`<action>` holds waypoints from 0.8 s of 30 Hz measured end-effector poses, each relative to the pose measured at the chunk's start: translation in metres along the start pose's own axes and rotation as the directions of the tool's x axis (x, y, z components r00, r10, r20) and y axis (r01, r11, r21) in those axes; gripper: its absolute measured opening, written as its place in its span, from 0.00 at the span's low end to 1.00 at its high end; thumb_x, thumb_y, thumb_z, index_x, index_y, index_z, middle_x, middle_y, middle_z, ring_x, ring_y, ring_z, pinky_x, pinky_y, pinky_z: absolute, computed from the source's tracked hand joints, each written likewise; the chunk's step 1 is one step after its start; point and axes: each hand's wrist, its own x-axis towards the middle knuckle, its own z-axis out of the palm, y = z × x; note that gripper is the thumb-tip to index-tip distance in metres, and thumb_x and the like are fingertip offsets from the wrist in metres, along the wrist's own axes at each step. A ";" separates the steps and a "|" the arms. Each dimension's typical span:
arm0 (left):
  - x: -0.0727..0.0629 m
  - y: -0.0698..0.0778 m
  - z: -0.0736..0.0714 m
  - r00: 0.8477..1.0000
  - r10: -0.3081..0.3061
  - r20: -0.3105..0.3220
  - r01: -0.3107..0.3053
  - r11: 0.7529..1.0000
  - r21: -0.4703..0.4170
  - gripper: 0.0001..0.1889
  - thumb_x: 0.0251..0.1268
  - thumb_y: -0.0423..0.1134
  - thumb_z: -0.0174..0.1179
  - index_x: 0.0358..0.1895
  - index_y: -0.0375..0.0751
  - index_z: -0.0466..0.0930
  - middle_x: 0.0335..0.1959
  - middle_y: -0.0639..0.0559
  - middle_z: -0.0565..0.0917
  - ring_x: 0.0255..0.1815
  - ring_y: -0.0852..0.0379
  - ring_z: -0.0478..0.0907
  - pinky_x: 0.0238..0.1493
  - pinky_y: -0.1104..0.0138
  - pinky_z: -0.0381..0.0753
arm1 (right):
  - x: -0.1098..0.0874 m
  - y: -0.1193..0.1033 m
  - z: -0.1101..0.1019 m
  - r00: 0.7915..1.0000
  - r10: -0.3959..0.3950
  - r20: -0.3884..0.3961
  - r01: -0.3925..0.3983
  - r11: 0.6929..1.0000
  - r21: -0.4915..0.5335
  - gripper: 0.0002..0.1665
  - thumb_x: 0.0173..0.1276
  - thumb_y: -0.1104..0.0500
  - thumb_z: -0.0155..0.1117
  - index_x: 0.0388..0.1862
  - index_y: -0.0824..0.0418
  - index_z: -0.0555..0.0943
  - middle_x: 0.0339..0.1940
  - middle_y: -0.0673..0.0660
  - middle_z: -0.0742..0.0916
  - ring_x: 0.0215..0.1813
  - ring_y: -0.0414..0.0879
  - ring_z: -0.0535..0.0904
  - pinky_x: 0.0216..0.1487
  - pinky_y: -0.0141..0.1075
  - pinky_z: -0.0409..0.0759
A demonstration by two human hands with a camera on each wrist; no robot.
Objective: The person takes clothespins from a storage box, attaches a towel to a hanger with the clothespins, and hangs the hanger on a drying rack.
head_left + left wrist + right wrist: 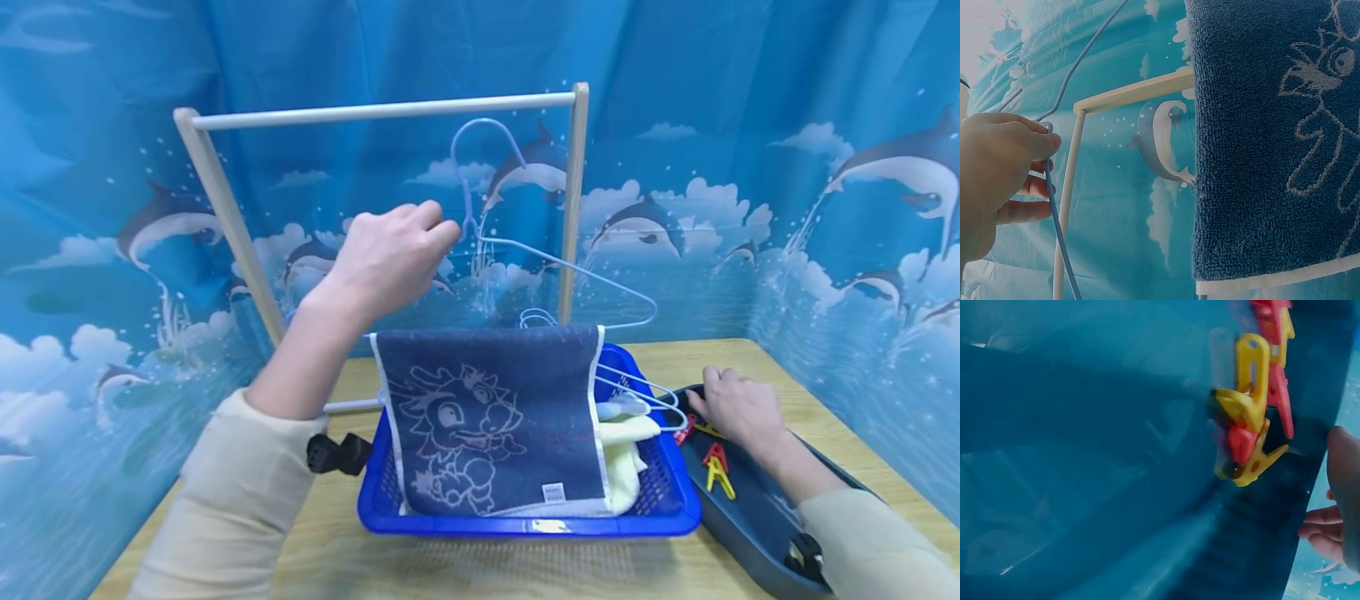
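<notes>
My left hand (397,258) pinches a light blue wire hanger (570,265) at its neck, just below the hook. Over the hanger's lower bar hangs a dark blue towel (487,417) with a white cartoon dragon outline and pale edging, in front of a blue basket (525,525). The left wrist view shows the fingers and thumb on the hanger wire (1054,206) beside the towel (1260,156). At the right, my right hand (738,408) grips the far rim of a dark tray (750,525). Red and yellow clothes pegs (1250,381) lie inside that tray near the hand.
Behind the basket stands a rack with wooden posts (573,208) and a white top rail (382,111). The basket also holds pale yellow cloth (622,475) and more hangers (652,392). A blue dolphin-print curtain (675,67) surrounds the wooden table (330,542).
</notes>
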 end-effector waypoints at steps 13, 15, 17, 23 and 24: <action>-0.001 -0.001 0.003 1.000 0.013 -0.013 -0.013 1.000 0.006 0.05 0.66 0.31 0.51 0.36 0.38 0.78 0.27 0.47 0.74 0.23 0.52 0.70 0.16 0.65 0.68 | 0.000 -0.009 0.005 0.986 -0.163 0.032 0.165 0.985 -0.047 0.21 0.59 0.48 0.62 0.26 0.64 0.68 0.07 0.50 0.67 0.09 0.46 0.63 0.09 0.43 0.63; -0.002 0.000 0.004 1.000 0.018 -0.013 -0.018 1.000 0.004 0.05 0.66 0.31 0.51 0.36 0.38 0.77 0.27 0.47 0.74 0.22 0.52 0.70 0.16 0.65 0.67 | -0.001 -0.010 0.008 0.980 -0.198 0.028 0.199 0.979 -0.046 0.21 0.58 0.48 0.62 0.32 0.65 0.69 0.06 0.48 0.66 0.08 0.46 0.62 0.08 0.43 0.62; -0.002 0.000 0.005 1.000 0.022 -0.015 -0.022 1.000 0.002 0.05 0.66 0.30 0.51 0.35 0.39 0.77 0.26 0.47 0.73 0.22 0.52 0.69 0.16 0.65 0.67 | -0.002 -0.010 0.012 0.975 -0.220 0.026 0.221 0.975 -0.035 0.22 0.58 0.49 0.62 0.37 0.66 0.69 0.06 0.48 0.65 0.08 0.46 0.61 0.08 0.42 0.62; -0.002 0.000 0.006 1.000 0.024 -0.010 -0.024 1.000 0.000 0.06 0.66 0.30 0.50 0.35 0.39 0.77 0.26 0.47 0.74 0.22 0.52 0.69 0.16 0.65 0.68 | -0.004 -0.011 0.025 0.968 -0.236 0.085 0.235 0.972 0.021 0.26 0.60 0.51 0.62 0.47 0.65 0.65 0.08 0.47 0.65 0.09 0.42 0.60 0.09 0.37 0.59; -0.002 0.000 0.006 1.000 0.023 -0.009 -0.023 1.000 0.000 0.06 0.66 0.30 0.50 0.35 0.39 0.77 0.26 0.47 0.74 0.22 0.52 0.69 0.16 0.65 0.68 | -0.005 -0.011 0.026 0.969 -0.231 0.091 0.229 0.973 0.032 0.27 0.59 0.51 0.62 0.49 0.64 0.64 0.09 0.47 0.65 0.09 0.42 0.61 0.09 0.37 0.60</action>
